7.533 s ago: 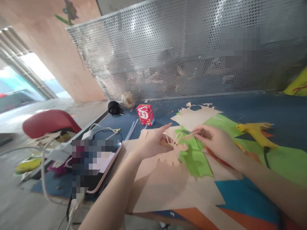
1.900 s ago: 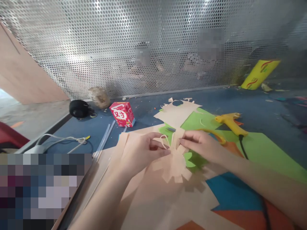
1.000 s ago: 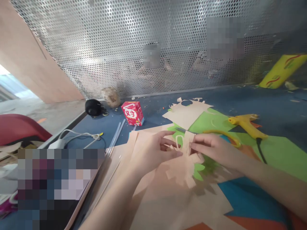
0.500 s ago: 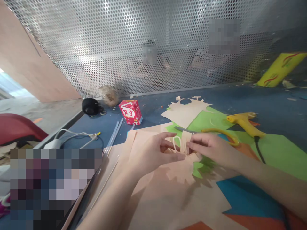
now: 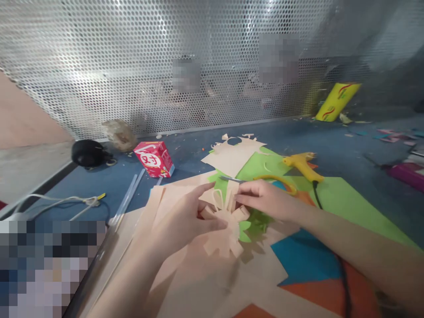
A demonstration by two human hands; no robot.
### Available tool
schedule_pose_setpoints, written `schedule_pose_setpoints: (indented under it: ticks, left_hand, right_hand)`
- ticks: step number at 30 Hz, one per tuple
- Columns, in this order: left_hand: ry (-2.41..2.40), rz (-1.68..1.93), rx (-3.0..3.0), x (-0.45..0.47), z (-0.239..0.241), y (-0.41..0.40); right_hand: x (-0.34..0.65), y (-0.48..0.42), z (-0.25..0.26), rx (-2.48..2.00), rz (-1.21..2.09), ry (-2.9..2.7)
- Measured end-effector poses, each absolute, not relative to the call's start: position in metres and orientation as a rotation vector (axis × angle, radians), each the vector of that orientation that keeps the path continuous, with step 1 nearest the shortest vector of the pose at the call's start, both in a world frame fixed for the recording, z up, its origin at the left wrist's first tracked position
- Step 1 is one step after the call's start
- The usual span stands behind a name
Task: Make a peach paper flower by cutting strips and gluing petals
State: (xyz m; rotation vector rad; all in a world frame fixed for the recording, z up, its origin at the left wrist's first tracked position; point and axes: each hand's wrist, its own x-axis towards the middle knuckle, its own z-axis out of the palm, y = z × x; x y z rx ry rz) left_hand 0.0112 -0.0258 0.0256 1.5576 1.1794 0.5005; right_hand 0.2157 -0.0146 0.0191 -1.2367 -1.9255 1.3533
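Note:
My left hand (image 5: 180, 218) and my right hand (image 5: 266, 202) both pinch a beige paper cutout (image 5: 223, 232) with fringed flaps, held just above the sheets on the table. A thin beige paper loop (image 5: 219, 198) sticks up between my fingertips. A green paper cutout (image 5: 253, 223) lies under the beige one. Yellow-handled scissors (image 5: 271, 180) rest just behind my right hand.
Beige (image 5: 212, 282), green (image 5: 344, 203), blue (image 5: 298, 260) and orange (image 5: 318, 291) paper sheets cover the blue table. A yellow glue gun (image 5: 301, 162), a red carton (image 5: 154, 158), clear glue sticks (image 5: 127, 198), a black object (image 5: 86, 153) and a white cable (image 5: 69, 203) lie around. A perforated metal screen (image 5: 132, 66) closes the back.
Both hands have kept pinching the beige cutout and turned it slightly, with its flaps now lower. The camera view has shifted to the right.

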Motion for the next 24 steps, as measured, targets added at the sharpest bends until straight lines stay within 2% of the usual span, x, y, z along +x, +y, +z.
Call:
schedule_pose_setpoints:
  ticks: [15,20,24]
  left_hand:
    - [1.297,0.559,1.749,0.0105,0.0291,-0.0234]
    - [1.22,0.589,1.667,0.0106,0.0258,-0.0231]
    - [1.144,0.639,1.574,0.0111,0.0262,-0.023]
  right_hand:
    - [0.2163,-0.0119,0.022,-1.222,1.398,-1.848]
    - [0.2153,-0.0133,0.0192,-1.151,1.547,-1.699]
    - [0.2151,-0.0149,0.0135,-1.052,1.223,-1.73]
